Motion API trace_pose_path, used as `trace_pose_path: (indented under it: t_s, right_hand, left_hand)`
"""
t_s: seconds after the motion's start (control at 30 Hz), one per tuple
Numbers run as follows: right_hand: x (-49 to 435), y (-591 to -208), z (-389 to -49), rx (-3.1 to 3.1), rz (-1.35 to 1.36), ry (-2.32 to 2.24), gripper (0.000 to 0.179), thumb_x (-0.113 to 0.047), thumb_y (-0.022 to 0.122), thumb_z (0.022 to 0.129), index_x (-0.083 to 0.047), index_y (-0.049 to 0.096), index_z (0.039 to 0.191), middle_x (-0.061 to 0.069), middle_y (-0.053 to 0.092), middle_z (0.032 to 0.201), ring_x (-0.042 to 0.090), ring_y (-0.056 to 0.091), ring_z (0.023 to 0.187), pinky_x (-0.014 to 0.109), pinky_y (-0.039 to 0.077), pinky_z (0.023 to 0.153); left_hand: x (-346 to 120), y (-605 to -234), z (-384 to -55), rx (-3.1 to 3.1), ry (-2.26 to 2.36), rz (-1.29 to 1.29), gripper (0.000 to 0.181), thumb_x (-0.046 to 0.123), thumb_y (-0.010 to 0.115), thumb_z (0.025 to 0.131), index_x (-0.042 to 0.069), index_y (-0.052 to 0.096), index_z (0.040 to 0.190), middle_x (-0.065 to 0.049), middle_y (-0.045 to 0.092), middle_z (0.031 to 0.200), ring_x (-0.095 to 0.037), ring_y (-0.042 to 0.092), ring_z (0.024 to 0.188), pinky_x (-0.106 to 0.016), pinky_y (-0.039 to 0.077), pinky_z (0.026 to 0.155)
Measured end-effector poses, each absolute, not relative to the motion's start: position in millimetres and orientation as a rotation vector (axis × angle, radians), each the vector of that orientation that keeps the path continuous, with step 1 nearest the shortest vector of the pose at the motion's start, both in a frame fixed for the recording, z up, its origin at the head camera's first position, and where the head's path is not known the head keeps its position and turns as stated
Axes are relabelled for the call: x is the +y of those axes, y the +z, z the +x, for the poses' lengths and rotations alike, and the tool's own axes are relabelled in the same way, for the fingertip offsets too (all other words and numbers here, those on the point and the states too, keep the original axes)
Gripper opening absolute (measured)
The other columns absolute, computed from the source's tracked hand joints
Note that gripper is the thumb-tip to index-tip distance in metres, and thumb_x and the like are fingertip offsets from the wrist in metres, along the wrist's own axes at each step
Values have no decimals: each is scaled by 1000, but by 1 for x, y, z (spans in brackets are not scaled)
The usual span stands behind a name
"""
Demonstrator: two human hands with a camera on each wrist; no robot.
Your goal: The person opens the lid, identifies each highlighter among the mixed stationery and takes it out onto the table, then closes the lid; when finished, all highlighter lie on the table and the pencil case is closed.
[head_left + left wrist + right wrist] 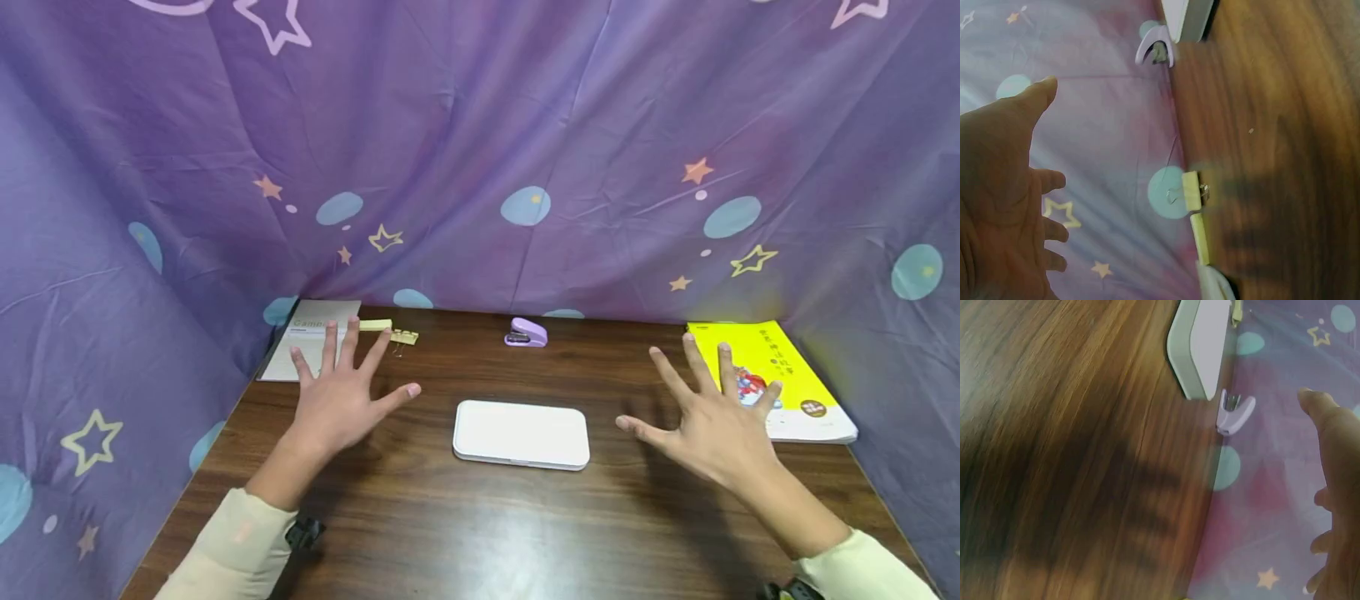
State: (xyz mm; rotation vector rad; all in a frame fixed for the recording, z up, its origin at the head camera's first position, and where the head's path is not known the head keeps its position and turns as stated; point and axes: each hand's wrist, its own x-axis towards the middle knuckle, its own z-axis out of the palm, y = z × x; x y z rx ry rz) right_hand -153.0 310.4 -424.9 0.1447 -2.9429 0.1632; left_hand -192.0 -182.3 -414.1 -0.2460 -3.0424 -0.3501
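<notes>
In the head view my left hand (337, 404) hovers over the left of the table with fingers spread and nothing held. My right hand (712, 429), likewise spread wide, hangs over the right side and overlaps the yellow book (783, 358). Between them a white flat case (521, 435) with rounded corners lies on the table. Behind it stands a small purple stapler (527, 332). Beyond my left fingertips are a notebook (311, 321), a yellow sticky-note pad (377, 325) and a yellow binder clip (405, 337). The left wrist view shows the binder clip (1192, 191) edge-on.
The dark wooden table (420, 533) runs back to a purple curtain (450, 150) printed with stars and ovals, which also closes off both sides. Dark straps with small devices (303, 533) sit at both wrists.
</notes>
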Motion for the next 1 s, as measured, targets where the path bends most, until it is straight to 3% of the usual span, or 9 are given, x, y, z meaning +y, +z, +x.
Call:
trace_pose_path:
  t_s: [0.13,0.47,0.67,1.0]
  right_hand:
    - [298,-425,-157,-2934,201,157,115,-93,61,88,-36,19,178,10,1,188,58,3,170,104,-7,108]
    - [267,-431,-166,-2947,316,145,113,-95,57,88,-37,20,178,8,6,189,50,6,173,101,-5,113]
    - [252,-437,-167,-2973,368,149,113,-96,55,88,-38,20,178,8,10,188,49,9,172,99,-4,117]
    - [232,-456,-172,-2927,544,147,113,-96,59,86,-40,23,177,5,21,187,44,20,172,96,9,121]
  left_hand:
    - [-173,-423,-192,-3045,-346,-286,108,93,48,95,31,20,179,-18,0,188,-47,-9,173,-90,-11,125]
    - [-139,-450,-189,-3116,-325,-473,122,93,48,95,13,11,178,-17,-3,186,-40,-6,174,-74,-7,137]
    - [-124,-468,-187,-3155,-280,-577,124,98,44,92,12,17,178,-17,5,186,-38,-1,175,-74,-2,137]
    - [-107,-488,-187,-3163,-295,-653,129,96,56,89,3,28,174,-23,16,184,-42,12,174,-72,7,139]
